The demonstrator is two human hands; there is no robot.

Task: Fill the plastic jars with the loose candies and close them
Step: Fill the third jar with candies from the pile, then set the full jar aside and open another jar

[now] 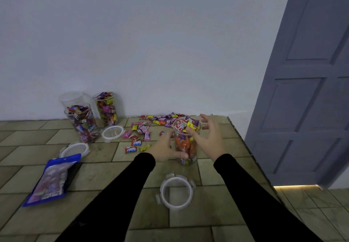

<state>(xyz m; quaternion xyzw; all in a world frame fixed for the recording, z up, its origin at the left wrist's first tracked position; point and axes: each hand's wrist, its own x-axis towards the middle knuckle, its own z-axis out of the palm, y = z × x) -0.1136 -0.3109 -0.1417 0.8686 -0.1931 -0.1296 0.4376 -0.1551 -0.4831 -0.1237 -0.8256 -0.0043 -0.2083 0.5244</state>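
At frame centre, the heaped candy jar point(186, 143) is gripped low by the left hand point(164, 148), fingers curled round it. The right hand point(208, 138) is spread wide, thumb touching the jar's rim.

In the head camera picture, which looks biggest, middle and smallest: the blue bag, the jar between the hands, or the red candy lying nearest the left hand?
1. blue bag, though it lies nearer the camera than the jar
2. jar held by the left hand, the right hand open beside it
3. red candy, clearly smallest
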